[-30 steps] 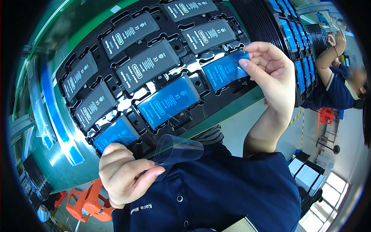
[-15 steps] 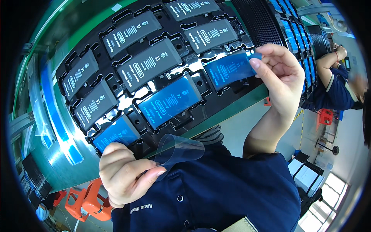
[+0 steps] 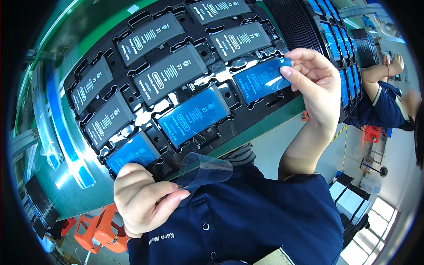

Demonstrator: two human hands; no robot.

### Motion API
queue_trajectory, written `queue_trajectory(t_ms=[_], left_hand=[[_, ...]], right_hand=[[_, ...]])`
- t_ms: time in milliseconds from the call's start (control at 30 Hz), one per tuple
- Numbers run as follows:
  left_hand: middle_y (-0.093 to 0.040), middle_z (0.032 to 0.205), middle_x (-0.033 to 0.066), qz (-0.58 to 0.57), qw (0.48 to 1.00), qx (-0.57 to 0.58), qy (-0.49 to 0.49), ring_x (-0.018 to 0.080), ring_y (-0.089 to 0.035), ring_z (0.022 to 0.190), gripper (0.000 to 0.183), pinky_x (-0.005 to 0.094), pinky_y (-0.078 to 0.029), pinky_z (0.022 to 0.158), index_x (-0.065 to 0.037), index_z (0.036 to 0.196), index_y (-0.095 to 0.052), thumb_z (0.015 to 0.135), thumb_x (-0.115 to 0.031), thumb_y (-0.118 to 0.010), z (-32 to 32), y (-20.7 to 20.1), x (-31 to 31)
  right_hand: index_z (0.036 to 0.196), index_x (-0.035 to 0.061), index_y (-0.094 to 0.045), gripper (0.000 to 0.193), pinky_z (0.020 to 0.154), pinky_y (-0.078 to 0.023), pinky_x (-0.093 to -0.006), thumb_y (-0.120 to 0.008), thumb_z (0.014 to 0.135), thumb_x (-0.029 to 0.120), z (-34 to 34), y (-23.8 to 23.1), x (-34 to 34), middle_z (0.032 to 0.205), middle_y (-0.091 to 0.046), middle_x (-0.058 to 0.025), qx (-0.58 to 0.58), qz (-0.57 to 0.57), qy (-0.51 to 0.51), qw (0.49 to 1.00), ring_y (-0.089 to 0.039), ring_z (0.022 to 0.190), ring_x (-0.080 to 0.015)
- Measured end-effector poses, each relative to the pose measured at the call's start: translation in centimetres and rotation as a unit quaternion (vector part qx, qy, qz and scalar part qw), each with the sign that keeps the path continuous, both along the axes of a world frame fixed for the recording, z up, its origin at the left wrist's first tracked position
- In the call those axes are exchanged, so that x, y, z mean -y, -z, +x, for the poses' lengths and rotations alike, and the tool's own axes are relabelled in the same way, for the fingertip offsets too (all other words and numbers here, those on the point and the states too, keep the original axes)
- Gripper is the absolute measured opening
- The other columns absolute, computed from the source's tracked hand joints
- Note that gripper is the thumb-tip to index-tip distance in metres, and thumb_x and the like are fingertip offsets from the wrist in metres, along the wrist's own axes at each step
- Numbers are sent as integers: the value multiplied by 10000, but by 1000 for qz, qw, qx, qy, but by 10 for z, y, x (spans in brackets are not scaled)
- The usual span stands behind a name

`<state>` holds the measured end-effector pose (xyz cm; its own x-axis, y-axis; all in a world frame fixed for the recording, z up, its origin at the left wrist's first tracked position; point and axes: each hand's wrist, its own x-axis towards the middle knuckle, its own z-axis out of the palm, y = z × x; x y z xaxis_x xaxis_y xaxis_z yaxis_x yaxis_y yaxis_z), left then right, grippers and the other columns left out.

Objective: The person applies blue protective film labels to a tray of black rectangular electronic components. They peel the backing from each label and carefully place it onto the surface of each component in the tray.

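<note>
Green bench (image 3: 75, 196) carries black tray (image 3: 238, 117). In near row, three batteries (image 3: 194, 117) wear blue film (image 3: 260, 84); six farther, grey batteries (image 3: 170, 73) appear without it. Right hand (image 3: 316, 79) pinches film's outer end; left hand (image 3: 143, 198) grasps curled clear sheet (image 3: 210, 170).

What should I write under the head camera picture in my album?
Right hand pinching blue film over a black tray of flat batteries, left hand holding curled clear film.
</note>
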<state>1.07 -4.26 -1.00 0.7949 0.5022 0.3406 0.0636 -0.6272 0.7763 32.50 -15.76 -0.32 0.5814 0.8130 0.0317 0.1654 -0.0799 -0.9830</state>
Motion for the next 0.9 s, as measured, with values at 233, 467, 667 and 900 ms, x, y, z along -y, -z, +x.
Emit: queue_trajectory(t_ms=[233, 467, 667, 900], left_hand=[[-575, 549, -25, -1, 1000, 0, 4, 145, -422, 445, 286, 298, -327, 534, -80, 711, -662, 594, -222, -881, 0, 1, 0], [-569, 545, -26, 0, 1000, -2, 4, 146, -423, 448, 291, 298, -329, 537, -79, 713, -660, 592, -226, -880, 0, 0, 0], [-568, 548, -23, 2, 1000, -5, 5, 150, -426, 454, 290, 298, -333, 542, -79, 712, -660, 592, -225, -879, 0, -1, 0], [-566, 547, -22, 1, 1000, -5, 5, 153, -428, 454, 285, 299, -337, 548, -80, 715, -660, 596, -221, -877, 1, -1, 0]], right_hand=[[1030, -25, -662, 252, 568, -458, -142, -745, 792, -19, -2, 0, 0, 853, -693, -61, 4, -6, 3, 1000, -643, 723, -53], [1040, -45, -650, 245, 640, -508, -164, -711, 803, -62, -4, -1, -1, 852, -689, -81, -4, -4, -1, 1000, -656, 742, -75], [1023, -54, -649, 222, 676, -522, -175, -692, 806, -79, -7, -2, -2, 859, -684, -76, 15, -24, 3, 1000, -655, 750, -75], [1018, -33, -658, 213, 604, -457, -141, -668, 808, -70, -10, 2, -5, 808, -653, -22, 50, -55, 14, 997, -592, 669, -21]])
